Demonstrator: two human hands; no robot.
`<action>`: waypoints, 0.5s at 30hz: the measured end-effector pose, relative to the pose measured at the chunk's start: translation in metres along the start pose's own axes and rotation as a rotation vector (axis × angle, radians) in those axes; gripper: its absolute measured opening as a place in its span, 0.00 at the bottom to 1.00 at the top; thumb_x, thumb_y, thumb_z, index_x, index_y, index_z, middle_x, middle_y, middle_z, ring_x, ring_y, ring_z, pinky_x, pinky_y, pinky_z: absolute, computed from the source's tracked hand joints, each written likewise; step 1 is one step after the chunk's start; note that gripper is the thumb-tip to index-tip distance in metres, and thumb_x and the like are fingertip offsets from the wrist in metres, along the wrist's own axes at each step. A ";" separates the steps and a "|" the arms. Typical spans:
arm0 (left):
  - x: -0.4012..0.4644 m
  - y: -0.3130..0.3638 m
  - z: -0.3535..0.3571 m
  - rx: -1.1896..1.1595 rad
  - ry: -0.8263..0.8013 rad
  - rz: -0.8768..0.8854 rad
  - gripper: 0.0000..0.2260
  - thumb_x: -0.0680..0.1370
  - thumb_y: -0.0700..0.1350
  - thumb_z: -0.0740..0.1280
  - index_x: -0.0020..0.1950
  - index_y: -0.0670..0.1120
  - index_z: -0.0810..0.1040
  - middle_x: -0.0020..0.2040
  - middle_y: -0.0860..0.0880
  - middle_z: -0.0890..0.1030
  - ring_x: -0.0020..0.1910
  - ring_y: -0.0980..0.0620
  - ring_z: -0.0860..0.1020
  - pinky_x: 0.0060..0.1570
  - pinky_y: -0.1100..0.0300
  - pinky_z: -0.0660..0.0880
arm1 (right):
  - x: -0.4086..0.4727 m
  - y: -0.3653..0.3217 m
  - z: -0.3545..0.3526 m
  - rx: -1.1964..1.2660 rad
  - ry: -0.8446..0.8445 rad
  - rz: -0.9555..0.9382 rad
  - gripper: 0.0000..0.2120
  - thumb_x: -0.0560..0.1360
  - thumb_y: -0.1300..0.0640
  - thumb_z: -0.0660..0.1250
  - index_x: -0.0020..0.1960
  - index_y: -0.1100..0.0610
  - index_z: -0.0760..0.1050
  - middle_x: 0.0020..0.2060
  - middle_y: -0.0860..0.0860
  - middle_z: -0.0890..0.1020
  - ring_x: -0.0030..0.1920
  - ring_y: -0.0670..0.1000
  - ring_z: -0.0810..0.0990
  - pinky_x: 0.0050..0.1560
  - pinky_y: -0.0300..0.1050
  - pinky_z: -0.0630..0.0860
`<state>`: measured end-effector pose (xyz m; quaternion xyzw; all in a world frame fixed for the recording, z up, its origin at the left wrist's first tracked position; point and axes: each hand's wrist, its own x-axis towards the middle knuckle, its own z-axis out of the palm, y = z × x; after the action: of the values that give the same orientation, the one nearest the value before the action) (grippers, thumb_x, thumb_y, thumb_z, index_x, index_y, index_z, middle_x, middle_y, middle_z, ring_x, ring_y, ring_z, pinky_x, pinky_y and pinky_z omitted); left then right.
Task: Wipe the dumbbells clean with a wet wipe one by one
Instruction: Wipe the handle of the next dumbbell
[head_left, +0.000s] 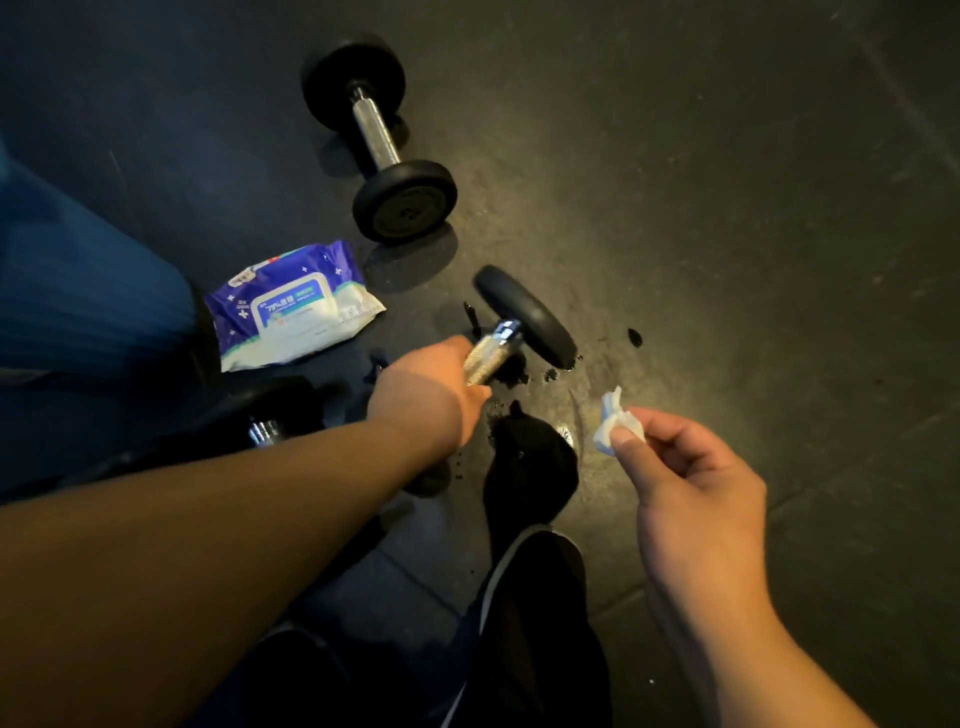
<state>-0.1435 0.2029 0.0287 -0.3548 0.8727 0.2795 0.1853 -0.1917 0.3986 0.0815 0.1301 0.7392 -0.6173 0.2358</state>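
The left hand (423, 387) is wrapped around the knurled chrome handle of the near dumbbell (511, 332), which is tipped so that its far black plate stands just above or on the dark rubber floor (727, 208); whether it touches I cannot tell, and the near plate is hidden under the forearm. The right hand (691, 483) pinches a small crumpled wet wipe (615, 423) between thumb and fingertips, held in the air just beside the handle but apart from it. The main risk is the grip: with one hand carrying a tilted, heavy weight, a damp handle could slip and drop the plate onto the floor or toward the black shoe (530, 467) directly below it. The wipe is bunched so small that it may skip parts of the knurling or the plate face. Dark wet spots lie on the floor around the plate, so a set-down there could dirty it again. A second dumbbell (379, 140) lies well apart further off, a third one (265, 415) sits in shadow beside the left forearm, and the wet wipe pack (291, 306) lies near the left knee.
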 end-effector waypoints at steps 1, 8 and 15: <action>0.003 0.008 -0.002 0.076 -0.023 0.065 0.15 0.77 0.54 0.68 0.61 0.50 0.74 0.54 0.46 0.81 0.55 0.42 0.79 0.49 0.53 0.72 | 0.000 0.001 -0.001 0.009 0.008 0.000 0.07 0.74 0.66 0.73 0.45 0.55 0.84 0.41 0.50 0.87 0.43 0.44 0.84 0.43 0.30 0.76; 0.020 0.034 0.011 0.440 -0.166 0.360 0.13 0.80 0.46 0.64 0.64 0.48 0.70 0.53 0.45 0.78 0.49 0.42 0.78 0.44 0.49 0.75 | 0.008 0.012 -0.014 -0.001 0.059 0.011 0.08 0.75 0.68 0.72 0.47 0.56 0.83 0.42 0.49 0.87 0.44 0.43 0.84 0.45 0.31 0.76; 0.026 0.030 0.023 0.518 -0.208 0.383 0.15 0.80 0.49 0.64 0.65 0.49 0.68 0.54 0.46 0.78 0.49 0.43 0.78 0.45 0.48 0.76 | 0.012 0.024 -0.021 -0.067 0.074 0.034 0.07 0.74 0.66 0.73 0.45 0.54 0.84 0.43 0.49 0.87 0.47 0.46 0.85 0.51 0.40 0.75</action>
<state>-0.1803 0.2214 0.0084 -0.0949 0.9421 0.1130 0.3013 -0.1937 0.4225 0.0575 0.1574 0.7652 -0.5831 0.2232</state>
